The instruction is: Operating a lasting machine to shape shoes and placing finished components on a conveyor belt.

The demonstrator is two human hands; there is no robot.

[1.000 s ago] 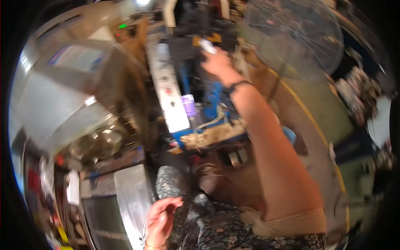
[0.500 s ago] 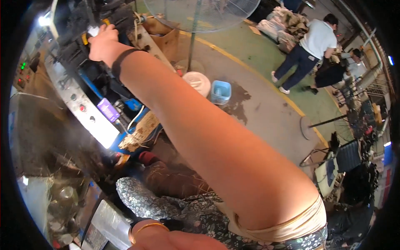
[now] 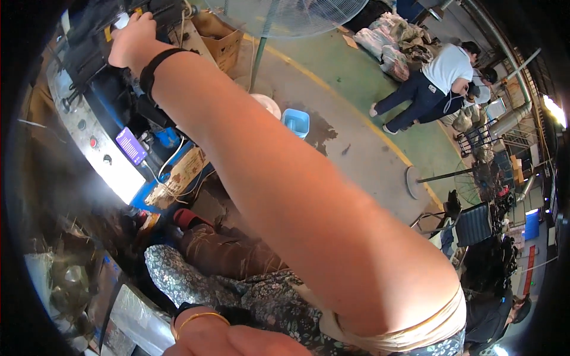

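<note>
Landmark for all places: the white panel with its buttons, along the near side of the dark machine. Right hand beyond the panel's upper end and a little to its right; fingers bent, at a small white piece that lies between two yellow parts of the machine; whether the fingers grip the piece or only rest by it, cannot tell; the arm is stretched nearly straight, probably because the spot sits far from the body.

Left hand well below the panel and to its right, in front of the floral clothing; only the wrist with its gold bracelet and the back of the hand show; fingers out of view, so clenched or loose cannot be told.

Phone leans at the panel's right edge, lit screen up; presumably set so that it can be read from the seat; pale cable near its lower end, perhaps for charging.

Right of the panel: cardboard box, blue tub and standing fan, the fan perhaps placed there for cooling; co-worker in a white shirt much farther right, bent forward.
</note>
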